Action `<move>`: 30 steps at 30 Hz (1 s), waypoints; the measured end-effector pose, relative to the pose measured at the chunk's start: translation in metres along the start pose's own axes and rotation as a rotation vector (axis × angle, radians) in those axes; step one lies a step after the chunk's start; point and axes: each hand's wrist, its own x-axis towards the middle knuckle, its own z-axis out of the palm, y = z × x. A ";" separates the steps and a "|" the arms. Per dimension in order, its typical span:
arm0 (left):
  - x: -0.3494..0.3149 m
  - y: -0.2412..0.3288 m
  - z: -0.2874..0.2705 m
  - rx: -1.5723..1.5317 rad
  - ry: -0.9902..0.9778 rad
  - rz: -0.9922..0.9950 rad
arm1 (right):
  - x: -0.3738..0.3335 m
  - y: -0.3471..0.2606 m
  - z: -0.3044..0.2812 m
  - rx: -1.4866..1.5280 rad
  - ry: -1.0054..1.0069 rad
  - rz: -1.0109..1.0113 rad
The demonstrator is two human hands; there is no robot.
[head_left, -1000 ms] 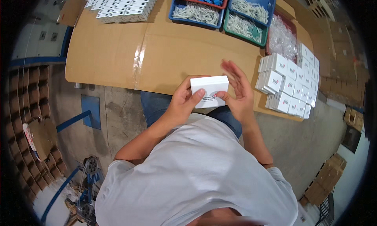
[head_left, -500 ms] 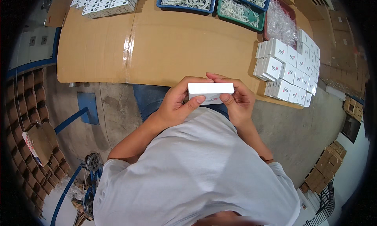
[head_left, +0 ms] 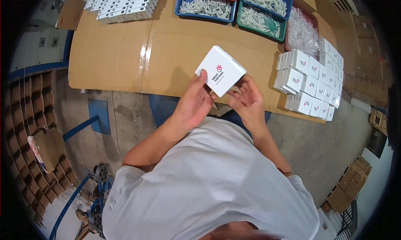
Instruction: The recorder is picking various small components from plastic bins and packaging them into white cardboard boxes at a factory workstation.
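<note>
A small white square box (head_left: 219,71) with a red mark and dark print on its face is held up tilted, one corner toward the table. My left hand (head_left: 193,99) grips its lower left side, thumb on the printed face and fingers behind. Close by the box's lower right edge is my right hand (head_left: 249,100), its fingers half curled and apart, nothing seen between them. Whether its fingertips touch the box is hard to make out.
The cardboard-covered table (head_left: 112,52) lies ahead. Stacked white boxes (head_left: 311,85) stand at its right, near a crate of clear plastic bags (head_left: 300,31). Blue tray (head_left: 204,8) and green tray (head_left: 261,25) hold small white pieces. More boxes (head_left: 125,6) fill the far left.
The box has been lifted away from my body and turned so its printed face shows. My right hand has come off its face to beside its edge; my left still holds it.
</note>
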 end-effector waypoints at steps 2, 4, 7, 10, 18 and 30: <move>0.000 -0.003 0.007 0.154 -0.020 0.117 | 0.007 -0.002 0.008 0.041 0.097 -0.049; 0.002 -0.001 0.000 0.250 -0.013 0.120 | 0.016 -0.004 0.004 -0.061 0.168 -0.014; 0.003 0.006 0.010 0.771 0.065 0.556 | 0.025 -0.012 -0.004 -0.196 0.117 -0.124; 0.002 0.030 0.016 1.021 -0.042 0.765 | 0.026 -0.022 -0.009 -0.363 0.049 -0.156; -0.006 0.037 0.013 0.933 -0.283 0.640 | 0.024 -0.023 -0.007 -0.236 -0.096 -0.201; -0.010 0.031 0.013 0.826 -0.299 0.600 | 0.023 -0.031 -0.011 -0.407 -0.178 -0.279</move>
